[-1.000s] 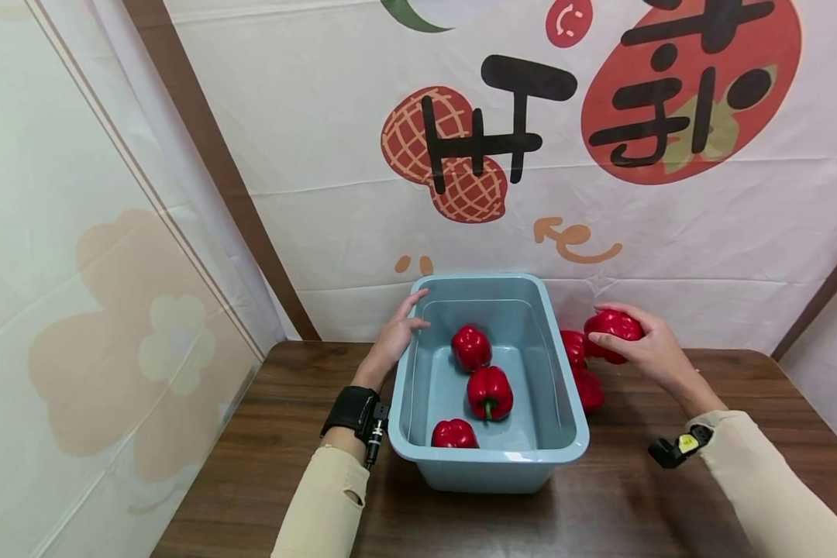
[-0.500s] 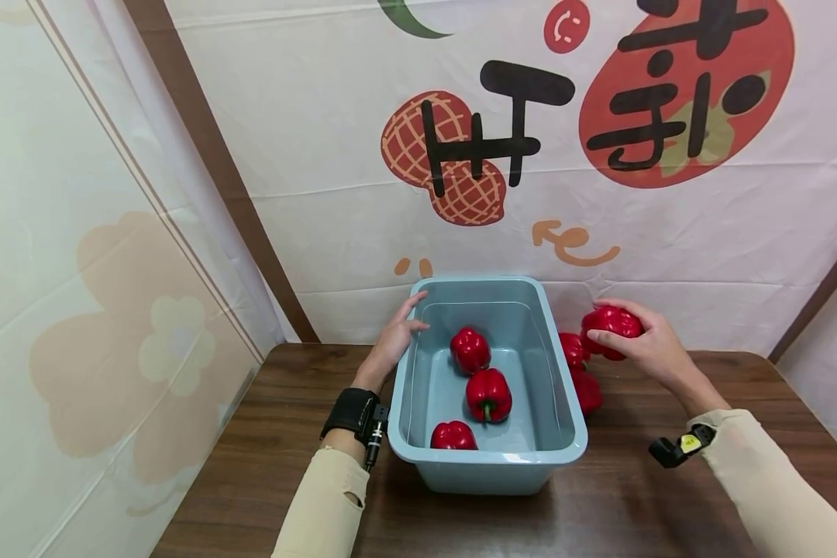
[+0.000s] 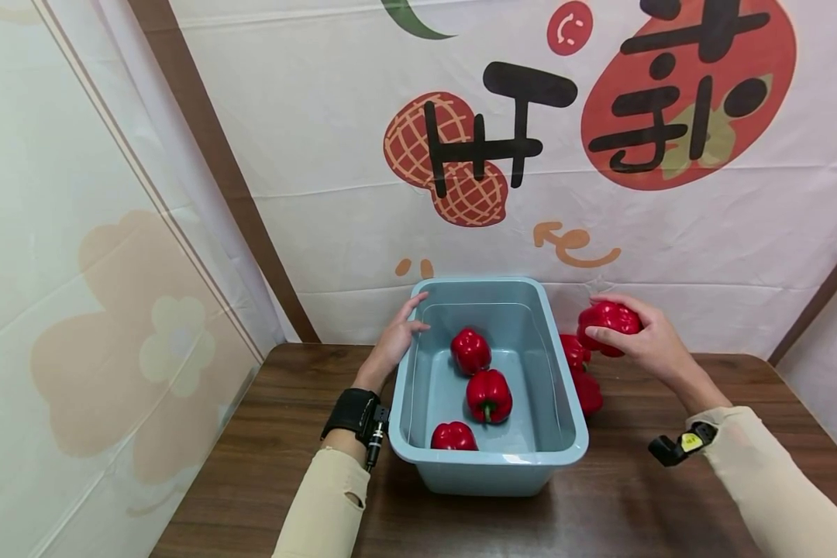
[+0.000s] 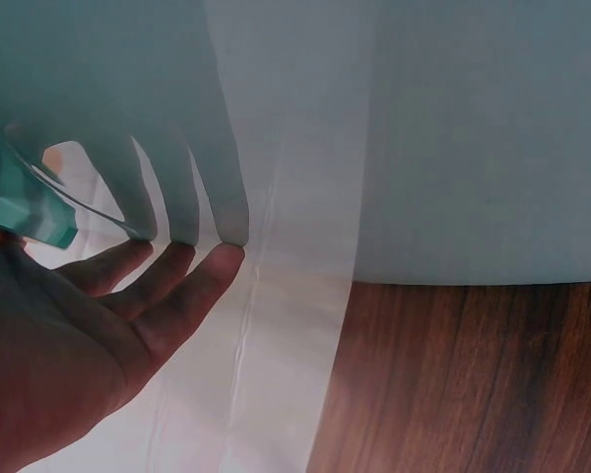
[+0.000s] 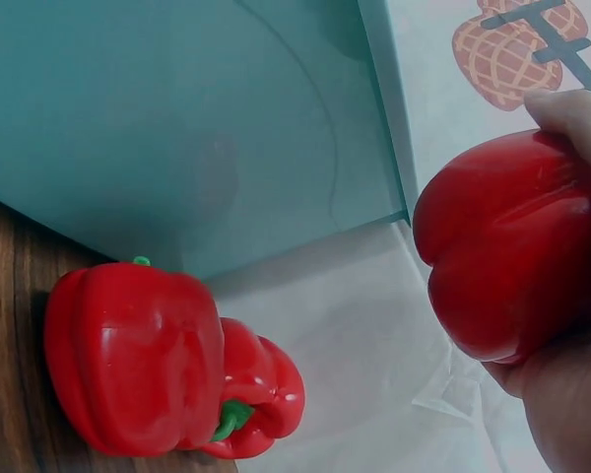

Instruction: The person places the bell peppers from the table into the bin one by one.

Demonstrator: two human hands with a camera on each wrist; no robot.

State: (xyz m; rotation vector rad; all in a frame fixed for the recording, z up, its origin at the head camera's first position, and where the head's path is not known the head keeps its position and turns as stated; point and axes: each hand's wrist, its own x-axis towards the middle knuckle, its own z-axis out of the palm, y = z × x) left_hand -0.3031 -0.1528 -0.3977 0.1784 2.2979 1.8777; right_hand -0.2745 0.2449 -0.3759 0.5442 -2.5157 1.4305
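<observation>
A light blue plastic bin (image 3: 488,471) stands on the table. My left hand (image 3: 392,341) holds its left rim, with some fingers over the edge; in the left wrist view, other fingertips (image 4: 231,258) touch the outer wall. My right hand (image 3: 659,345) grips a red bell pepper (image 3: 608,327) in the air, to the right of the bin. Inside the bin lie three red bell peppers: one at the back (image 3: 470,350), one in the middle (image 3: 489,396) and one near the front, partly hidden by the wall.
Two more red bell peppers (image 5: 133,360) sit on the wooden table (image 3: 642,473) against the bin's right side, below my right hand. A printed white cloth (image 3: 321,155) hangs close behind the table. Another patterned cloth panel (image 3: 105,310) stands at the left.
My right hand has shifted slightly left and up towards the bin, with the bell pepper still in its grip. The left hand and the peppers in the bin stay put.
</observation>
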